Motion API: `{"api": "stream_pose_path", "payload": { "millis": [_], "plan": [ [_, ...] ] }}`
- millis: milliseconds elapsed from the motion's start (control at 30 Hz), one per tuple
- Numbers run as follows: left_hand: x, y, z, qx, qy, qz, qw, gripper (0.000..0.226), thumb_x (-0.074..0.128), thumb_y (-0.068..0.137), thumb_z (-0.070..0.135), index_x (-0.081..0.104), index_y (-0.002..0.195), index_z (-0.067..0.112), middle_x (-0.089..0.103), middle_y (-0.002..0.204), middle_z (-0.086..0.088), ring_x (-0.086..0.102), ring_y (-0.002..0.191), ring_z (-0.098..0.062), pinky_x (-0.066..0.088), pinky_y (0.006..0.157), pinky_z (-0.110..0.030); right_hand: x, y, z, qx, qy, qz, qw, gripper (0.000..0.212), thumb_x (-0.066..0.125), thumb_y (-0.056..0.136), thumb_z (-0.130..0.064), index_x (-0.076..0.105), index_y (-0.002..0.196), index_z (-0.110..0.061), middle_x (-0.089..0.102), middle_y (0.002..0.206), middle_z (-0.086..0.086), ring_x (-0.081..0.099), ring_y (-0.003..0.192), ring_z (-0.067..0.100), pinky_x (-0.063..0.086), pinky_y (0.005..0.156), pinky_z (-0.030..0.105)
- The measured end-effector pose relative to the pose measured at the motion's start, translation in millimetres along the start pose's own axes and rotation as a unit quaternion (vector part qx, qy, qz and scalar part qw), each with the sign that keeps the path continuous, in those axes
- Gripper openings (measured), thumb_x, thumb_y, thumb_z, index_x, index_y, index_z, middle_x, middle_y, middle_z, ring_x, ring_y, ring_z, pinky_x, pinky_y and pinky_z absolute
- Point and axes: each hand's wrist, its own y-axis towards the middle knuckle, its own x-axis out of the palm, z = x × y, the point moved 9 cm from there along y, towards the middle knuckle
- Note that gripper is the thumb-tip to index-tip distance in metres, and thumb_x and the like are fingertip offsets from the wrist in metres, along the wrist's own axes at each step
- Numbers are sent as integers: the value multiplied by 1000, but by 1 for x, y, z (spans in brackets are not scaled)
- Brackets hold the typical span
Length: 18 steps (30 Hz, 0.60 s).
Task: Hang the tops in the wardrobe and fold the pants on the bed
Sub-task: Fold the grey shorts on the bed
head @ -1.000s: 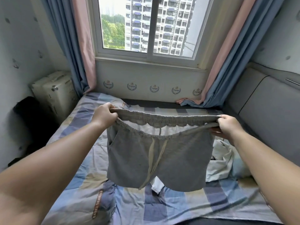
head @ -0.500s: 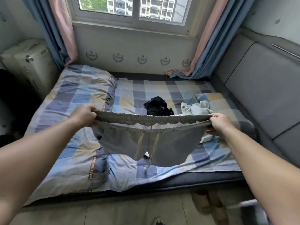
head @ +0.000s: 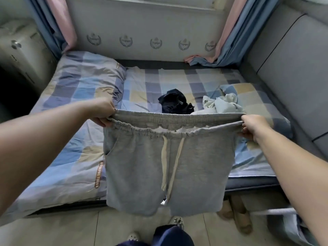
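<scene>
Grey drawstring shorts hang in the air in front of me, stretched flat by the waistband. My left hand grips the waistband's left end and my right hand grips its right end. The legs dangle over the near edge of the bed, which has a blue checked sheet. Behind the shorts, on the bed, lie a crumpled dark navy garment and a crumpled pale light-blue garment.
A checked pillow lies at the bed's left. A padded grey headboard runs along the right. Curtains hang at both back corners. A white suitcase stands far left. Slippers lie on the floor by the bed's edge.
The view has tipped down from the window to the bed and floor. The shorts came nearer and now hang flat over the bed's near edge; both hands kept their grip.
</scene>
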Motion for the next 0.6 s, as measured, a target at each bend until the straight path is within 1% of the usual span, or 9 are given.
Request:
{"api": "stream_pose_path", "payload": {
  "millis": [67, 100, 133, 200, 300, 400, 433, 533, 600],
  "plan": [
    [20, 25, 1, -3, 11, -7, 1000, 29, 28, 87, -1, 51, 72, 6, 52, 37, -9, 54, 32, -19, 52, 39, -28, 22, 24, 13, 25, -9, -3, 1000, 22, 40, 91, -11, 46, 70, -15, 44, 59, 1, 32, 20, 2, 45, 30, 22],
    [35, 42, -1, -6, 17, -12, 1000, 28, 29, 87, -1, 52, 71, 5, 52, 38, -9, 55, 33, -20, 54, 42, -31, 37, 40, 24, 40, -9, -8, 999, 22, 39, 91, -11, 45, 70, -15, 46, 55, 0, 32, 19, 1, 45, 30, 23],
    [48, 58, -3, -9, 24, -13, 1000, 28, 31, 87, -2, 53, 72, 4, 54, 38, -10, 57, 34, -21, 55, 43, -33, 51, 54, 33, 55, -4, -11, 998, 23, 38, 91, -10, 44, 70, -16, 48, 48, -2, 32, 19, 1, 45, 30, 22],
    [88, 106, -17, -28, 35, -19, 999, 26, 34, 88, -3, 54, 73, 3, 55, 38, -9, 59, 35, -21, 54, 41, -32, 88, 95, 65, 84, 6, -23, 996, 26, 33, 91, -7, 43, 70, -18, 44, 31, -8, 34, 20, 1, 42, 31, 17],
    [142, 179, -36, -46, 23, -20, 998, 23, 39, 92, 0, 55, 76, 1, 59, 42, -10, 62, 40, -22, 55, 42, -31, 141, 162, 107, 97, 35, -43, 994, 30, 26, 93, -4, 44, 72, -16, 43, 28, -7, 40, 21, 3, 39, 32, 15],
    [185, 258, -45, -31, -13, 10, 999, 10, 51, 91, 0, 59, 86, -1, 61, 54, -12, 66, 55, -29, 60, 65, -45, 186, 233, 149, 110, 73, -43, 990, 28, 26, 98, -8, 45, 78, -15, 50, 31, -6, 47, 24, 4, 42, 32, 18],
    [197, 282, -47, -26, -31, 30, 999, 11, 50, 91, 0, 58, 85, 0, 62, 55, -13, 67, 55, -29, 60, 65, -46, 200, 255, 161, 111, 74, -48, 990, 28, 26, 99, -9, 45, 79, -15, 51, 32, -7, 48, 25, 4, 43, 32, 19],
    [237, 361, -62, -24, -131, 92, 987, 21, 41, 93, -4, 54, 78, 5, 61, 69, -18, 65, 43, -23, 57, 43, -37, 252, 328, 191, 86, 96, -66, 989, 28, 25, 101, -11, 44, 80, -15, 53, 34, -7, 51, 27, 3, 44, 29, 21],
    [258, 396, -66, -21, -210, 126, 969, 24, 39, 95, -2, 51, 78, 9, 58, 76, -17, 63, 41, -21, 53, 43, -37, 277, 359, 203, 72, 114, -65, 989, 26, 24, 101, -10, 45, 87, -17, 54, 34, -8, 52, 29, 2, 43, 28, 21]
  ]
}}
